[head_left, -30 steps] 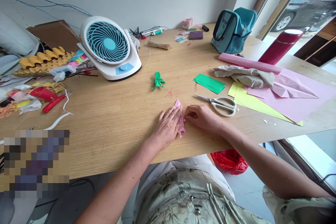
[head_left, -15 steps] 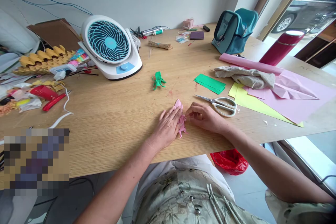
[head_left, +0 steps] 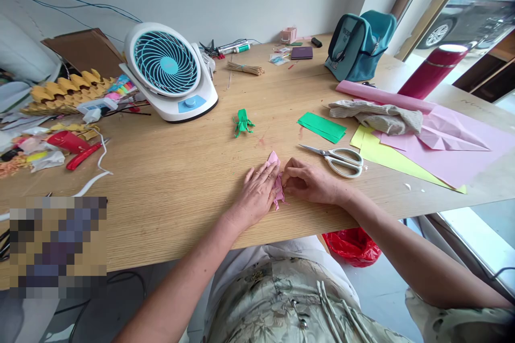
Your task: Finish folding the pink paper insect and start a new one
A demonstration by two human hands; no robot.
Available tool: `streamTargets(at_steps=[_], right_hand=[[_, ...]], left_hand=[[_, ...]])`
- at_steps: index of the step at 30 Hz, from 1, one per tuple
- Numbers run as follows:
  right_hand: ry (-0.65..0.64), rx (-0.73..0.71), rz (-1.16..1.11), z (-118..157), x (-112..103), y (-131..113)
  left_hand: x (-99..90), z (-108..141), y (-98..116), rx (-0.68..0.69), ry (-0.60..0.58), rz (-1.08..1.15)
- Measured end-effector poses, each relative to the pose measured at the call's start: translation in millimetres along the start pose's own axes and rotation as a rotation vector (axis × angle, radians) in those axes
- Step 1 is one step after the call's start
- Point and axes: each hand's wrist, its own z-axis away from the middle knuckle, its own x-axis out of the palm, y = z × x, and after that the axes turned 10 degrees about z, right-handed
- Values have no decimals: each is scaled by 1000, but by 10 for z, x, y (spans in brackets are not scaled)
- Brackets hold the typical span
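Note:
A folded pink paper figure (head_left: 278,190) with thin twisted legs lies near the table's front edge. My left hand (head_left: 259,187) rests flat over it, fingers stretched out, covering much of its left side. At its right side my right hand (head_left: 308,180) is closed in a pinch on what looks like one of the thin legs; the fingertips partly hide it. Farther back on the table stands a similar green paper figure (head_left: 243,122). White-handled scissors (head_left: 341,162) lie beyond my right hand, close to some green paper strips (head_left: 322,127).
A white and blue fan (head_left: 167,72) stands at back left, near craft clutter and a red glue gun (head_left: 76,147). Right of the scissors lie yellow paper (head_left: 396,158), pink paper (head_left: 458,155) and a grey glove (head_left: 380,116). Behind them are a red flask (head_left: 432,72) and teal bag (head_left: 362,45).
My right hand has shifted slightly left and its fingers have curled in closer against the pink paper figure. My left hand stays in place.

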Motion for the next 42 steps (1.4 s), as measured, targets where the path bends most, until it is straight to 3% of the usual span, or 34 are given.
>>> streamTargets(at_steps=[5, 9, 15, 23, 33, 42], right_hand=[[-4, -35, 77, -4, 23, -13], [-4, -11, 9, -2, -18, -17], [199, 166, -17, -15, -66, -1], [146, 148, 36, -76, 58, 32], [72, 166, -51, -86, 38, 17], [44, 239, -124, -65, 27, 19]], left_hand=[[10, 1, -6, 3, -5, -10], [-10, 1, 12, -8, -22, -26], [-32, 0, 32, -21, -40, -32], [5, 3, 5, -8, -15, -41], [-54, 0, 49, -19, -36, -24], [6, 3, 2, -5, -12, -31]])
